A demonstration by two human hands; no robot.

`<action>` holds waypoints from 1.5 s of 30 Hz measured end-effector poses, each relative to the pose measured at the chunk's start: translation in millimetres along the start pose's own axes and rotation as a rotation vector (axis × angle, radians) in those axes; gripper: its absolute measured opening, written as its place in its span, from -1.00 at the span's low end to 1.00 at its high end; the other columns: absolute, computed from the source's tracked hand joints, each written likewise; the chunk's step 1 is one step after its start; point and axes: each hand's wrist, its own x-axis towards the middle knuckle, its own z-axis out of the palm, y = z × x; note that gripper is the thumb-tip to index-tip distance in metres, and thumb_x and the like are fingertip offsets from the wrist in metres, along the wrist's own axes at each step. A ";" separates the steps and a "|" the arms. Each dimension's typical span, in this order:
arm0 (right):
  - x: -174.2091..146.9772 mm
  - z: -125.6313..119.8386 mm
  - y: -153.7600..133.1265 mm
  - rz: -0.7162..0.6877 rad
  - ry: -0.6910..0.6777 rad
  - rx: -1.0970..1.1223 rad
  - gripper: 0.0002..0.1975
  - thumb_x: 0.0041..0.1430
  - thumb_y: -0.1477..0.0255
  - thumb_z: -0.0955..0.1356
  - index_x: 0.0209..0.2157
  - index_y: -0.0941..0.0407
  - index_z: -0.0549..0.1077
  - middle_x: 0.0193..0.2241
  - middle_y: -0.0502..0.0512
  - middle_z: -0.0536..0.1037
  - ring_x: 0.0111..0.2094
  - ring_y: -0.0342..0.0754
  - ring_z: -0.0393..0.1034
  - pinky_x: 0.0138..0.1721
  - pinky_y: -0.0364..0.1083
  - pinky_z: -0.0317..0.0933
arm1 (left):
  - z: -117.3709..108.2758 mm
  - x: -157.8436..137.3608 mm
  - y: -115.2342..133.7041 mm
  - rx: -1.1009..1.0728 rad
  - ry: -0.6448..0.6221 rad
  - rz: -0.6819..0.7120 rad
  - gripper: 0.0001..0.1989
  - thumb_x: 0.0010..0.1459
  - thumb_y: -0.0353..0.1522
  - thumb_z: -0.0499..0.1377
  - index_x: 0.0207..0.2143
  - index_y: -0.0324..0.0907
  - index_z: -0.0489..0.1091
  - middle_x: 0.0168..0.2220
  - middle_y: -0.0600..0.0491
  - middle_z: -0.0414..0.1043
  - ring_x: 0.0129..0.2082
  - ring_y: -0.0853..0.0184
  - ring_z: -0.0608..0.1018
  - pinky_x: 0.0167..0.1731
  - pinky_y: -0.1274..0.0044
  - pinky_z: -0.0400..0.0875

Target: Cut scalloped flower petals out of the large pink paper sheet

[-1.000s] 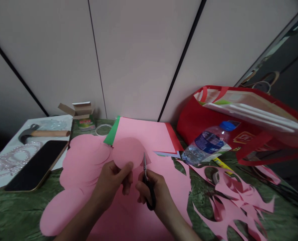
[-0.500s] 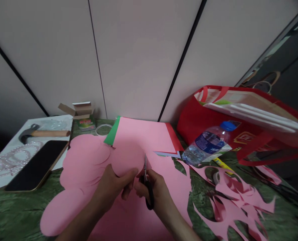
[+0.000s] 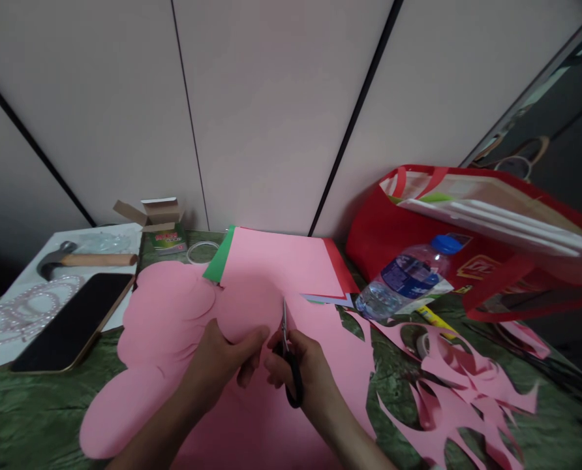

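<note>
A round piece of pink paper [image 3: 249, 303] is pinched at its lower edge between the thumb and fingers of my left hand [image 3: 232, 352]. My right hand [image 3: 303, 365] grips black-handled scissors [image 3: 295, 382], whose blades point away from me along the paper's right edge. Several cut pink paper rounds [image 3: 166, 310] lie overlapped to the left of my left hand. Under both hands spreads a larger pink sheet [image 3: 320, 398] with a cut, uneven right edge.
Coloured paper sheets [image 3: 281, 258] lie behind my hands. At left are a phone [image 3: 73, 323], a hammer [image 3: 95, 260], bead strings [image 3: 27, 310] and a small box [image 3: 166, 235]. A bottle [image 3: 401, 281], red bag [image 3: 374, 228] and pink scraps [image 3: 462, 391] are at right.
My right hand's fingers and the scissors' handles have shifted very slightly. The left hand keeps its pinch on the paper round, and the surrounding things stay put.
</note>
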 end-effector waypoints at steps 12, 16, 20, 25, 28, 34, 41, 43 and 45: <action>0.0 -0.4 0.5 0.004 -0.001 0.035 -0.76 -0.15 0.35 0.40 -0.49 0.17 0.29 -0.70 -0.15 0.29 -0.73 -0.27 0.18 -0.71 -0.26 0.03 | -1.0 1.6 -1.9 0.093 0.073 -0.043 -0.56 -0.07 -0.25 0.13 -0.89 -0.17 0.12 -0.90 0.17 0.12 -0.81 0.47 0.22 -0.66 0.57 0.16; 0.3 -0.7 3.1 0.007 0.002 0.042 -0.80 -0.12 0.38 0.39 -0.51 0.17 0.28 -0.71 -0.17 0.28 -0.75 -0.28 0.17 -0.72 -0.26 0.04 | -2.4 1.8 -1.8 0.132 0.092 -0.025 -0.53 -0.05 -0.24 0.12 -0.91 -0.17 0.10 -0.90 0.17 0.10 -0.80 0.48 0.21 -0.66 0.58 0.15; 0.6 -0.5 4.1 0.000 0.004 0.047 -0.82 -0.11 0.40 0.38 -0.53 0.17 0.28 -0.72 -0.17 0.28 -0.76 -0.29 0.16 -0.70 -0.25 0.09 | -3.9 1.6 -2.9 0.138 0.090 -0.002 -0.53 -0.03 -0.26 0.10 -0.91 -0.16 0.09 -0.90 0.17 0.10 -0.80 0.48 0.20 -0.66 0.58 0.15; -0.5 -1.0 1.6 0.005 -0.008 0.041 -0.81 -0.12 0.40 0.39 -0.54 0.16 0.28 -0.74 -0.20 0.25 -0.77 -0.30 0.13 -0.68 -0.22 0.14 | -3.4 1.0 -2.6 0.108 0.072 0.019 -0.53 -0.02 -0.25 0.09 -0.90 -0.17 0.12 -0.89 0.16 0.13 -0.78 0.47 0.23 -0.65 0.59 0.16; -0.6 -0.9 2.5 0.010 -0.017 0.028 -0.81 -0.10 0.38 0.38 -0.53 0.16 0.29 -0.75 -0.19 0.26 -0.77 -0.27 0.16 -0.70 -0.23 0.10 | -2.6 1.1 -0.8 0.046 0.031 0.027 -0.55 0.02 -0.24 0.07 -0.87 -0.17 0.17 -0.88 0.16 0.16 -0.78 0.46 0.26 -0.64 0.58 0.19; -0.1 0.7 1.7 0.013 -0.005 0.032 -0.76 -0.13 0.33 0.40 -0.47 0.16 0.30 -0.72 -0.16 0.28 -0.74 -0.25 0.19 -0.70 -0.24 0.05 | -3.1 2.0 -2.3 0.069 0.031 0.053 -0.51 0.01 -0.25 0.09 -0.90 -0.18 0.14 -0.89 0.17 0.14 -0.79 0.48 0.25 -0.62 0.59 0.20; 1.3 0.2 -0.3 0.007 0.026 0.024 -0.71 -0.18 0.34 0.42 -0.43 0.17 0.29 -0.70 -0.15 0.29 -0.69 -0.24 0.19 -0.63 -0.22 0.09 | -2.7 4.1 -6.8 0.090 0.042 0.012 -0.55 -0.03 -0.24 0.13 -0.87 -0.19 0.13 -0.90 0.18 0.11 -0.83 0.50 0.19 -0.70 0.59 0.09; 3.1 -0.9 3.5 0.010 0.024 0.026 -0.70 -0.19 0.35 0.42 -0.42 0.16 0.28 -0.71 -0.16 0.30 -0.70 -0.24 0.18 -0.64 -0.22 0.08 | -2.7 4.2 -6.1 0.081 0.050 0.004 -0.56 -0.04 -0.25 0.13 -0.87 -0.19 0.12 -0.89 0.18 0.10 -0.83 0.51 0.18 -0.71 0.59 0.07; 4.5 -1.8 6.7 0.009 0.026 0.018 -0.65 -0.20 0.37 0.43 -0.35 0.16 0.27 -0.71 -0.16 0.31 -0.70 -0.23 0.19 -0.65 -0.22 0.09 | -3.2 4.0 -5.1 0.079 0.055 -0.001 -0.55 -0.04 -0.25 0.13 -0.87 -0.19 0.11 -0.89 0.19 0.09 -0.82 0.51 0.17 -0.71 0.59 0.06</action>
